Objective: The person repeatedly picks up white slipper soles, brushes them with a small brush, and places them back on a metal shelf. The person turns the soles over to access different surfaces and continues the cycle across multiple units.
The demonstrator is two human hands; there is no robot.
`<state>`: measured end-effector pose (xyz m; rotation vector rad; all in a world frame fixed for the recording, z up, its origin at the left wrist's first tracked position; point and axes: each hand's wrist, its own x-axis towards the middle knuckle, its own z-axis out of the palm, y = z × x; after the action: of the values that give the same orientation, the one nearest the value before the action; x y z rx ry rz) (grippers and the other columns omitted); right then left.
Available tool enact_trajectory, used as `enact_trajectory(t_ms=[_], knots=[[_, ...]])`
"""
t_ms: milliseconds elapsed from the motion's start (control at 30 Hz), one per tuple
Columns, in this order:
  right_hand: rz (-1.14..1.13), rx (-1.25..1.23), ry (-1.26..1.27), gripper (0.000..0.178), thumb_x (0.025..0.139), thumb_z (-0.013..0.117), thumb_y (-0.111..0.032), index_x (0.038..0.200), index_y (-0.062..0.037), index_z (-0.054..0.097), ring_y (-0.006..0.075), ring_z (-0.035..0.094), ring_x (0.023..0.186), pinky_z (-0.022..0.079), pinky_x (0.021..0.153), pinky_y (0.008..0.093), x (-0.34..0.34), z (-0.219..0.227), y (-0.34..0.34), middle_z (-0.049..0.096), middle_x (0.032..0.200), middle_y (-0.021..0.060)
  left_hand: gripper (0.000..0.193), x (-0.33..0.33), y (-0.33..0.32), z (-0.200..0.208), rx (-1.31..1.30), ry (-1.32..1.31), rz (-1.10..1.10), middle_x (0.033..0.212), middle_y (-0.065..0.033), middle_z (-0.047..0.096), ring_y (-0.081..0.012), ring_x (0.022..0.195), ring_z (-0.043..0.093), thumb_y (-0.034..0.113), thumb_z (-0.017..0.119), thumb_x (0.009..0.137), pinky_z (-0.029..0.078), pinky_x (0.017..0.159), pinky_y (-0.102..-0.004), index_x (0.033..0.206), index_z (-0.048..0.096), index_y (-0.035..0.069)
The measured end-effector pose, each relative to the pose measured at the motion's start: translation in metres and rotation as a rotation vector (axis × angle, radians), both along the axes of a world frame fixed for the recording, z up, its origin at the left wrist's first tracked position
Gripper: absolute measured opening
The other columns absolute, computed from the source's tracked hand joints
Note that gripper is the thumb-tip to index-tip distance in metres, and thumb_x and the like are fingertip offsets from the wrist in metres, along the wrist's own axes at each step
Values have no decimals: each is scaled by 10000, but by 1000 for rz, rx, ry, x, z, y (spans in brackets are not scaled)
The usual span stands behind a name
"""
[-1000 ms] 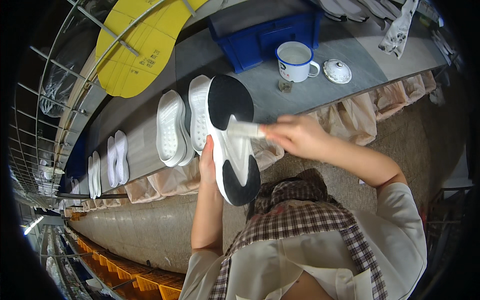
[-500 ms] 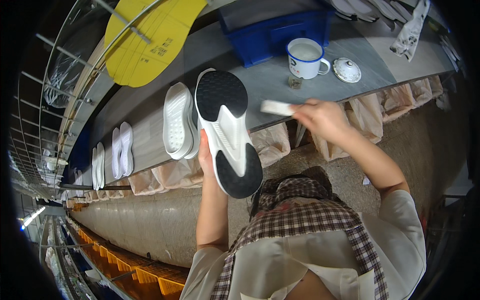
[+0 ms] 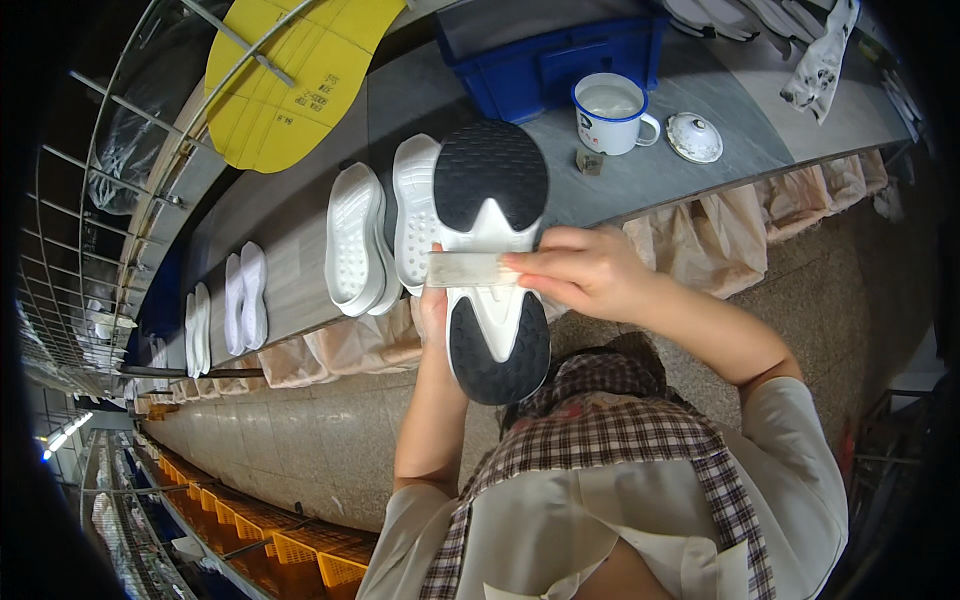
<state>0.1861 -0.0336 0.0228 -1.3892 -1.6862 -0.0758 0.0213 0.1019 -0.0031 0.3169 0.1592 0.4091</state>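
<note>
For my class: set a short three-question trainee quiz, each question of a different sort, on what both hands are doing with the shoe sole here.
1. True or false: the right hand lays a flat pale brush across the black-and-white rubber shoe sole.
2. The left hand holds the sole from: A) behind, B) above, C) nowhere.
3. Fill in: the white enamel mug stands beside a blue plastic ___.

Key: 1 true; 2 A; 3 crate.

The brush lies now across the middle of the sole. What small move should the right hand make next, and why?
Probably a short stroke of the brush along the white middle of the shoe sole, toward one black tread end. The right hand holds the brush flat across the white part, while the left hand supports the sole from behind, so it is steady for a stroke.
</note>
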Motion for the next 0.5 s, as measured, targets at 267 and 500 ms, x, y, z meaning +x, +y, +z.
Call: enact_trajectory(t_ms=[267,500], knots=[[79,3,-110,280,782,718,-170,1056,-115,708,172,510,487,417,433,297,9,-1,-2,538,664,34,622,1,8,1,119,109,-34,1204,-203,566,-323,1042,604,489,344,967,507,894,-428,1327,416,-13],[23,93,-65,248,802,700,-205,1043,-147,707,157,527,478,421,400,280,2,2,3,566,671,21,585,2,4,2,136,127,-14,1242,-215,540,-335,1062,591,440,337,982,469,950,-440,1326,408,-28]])
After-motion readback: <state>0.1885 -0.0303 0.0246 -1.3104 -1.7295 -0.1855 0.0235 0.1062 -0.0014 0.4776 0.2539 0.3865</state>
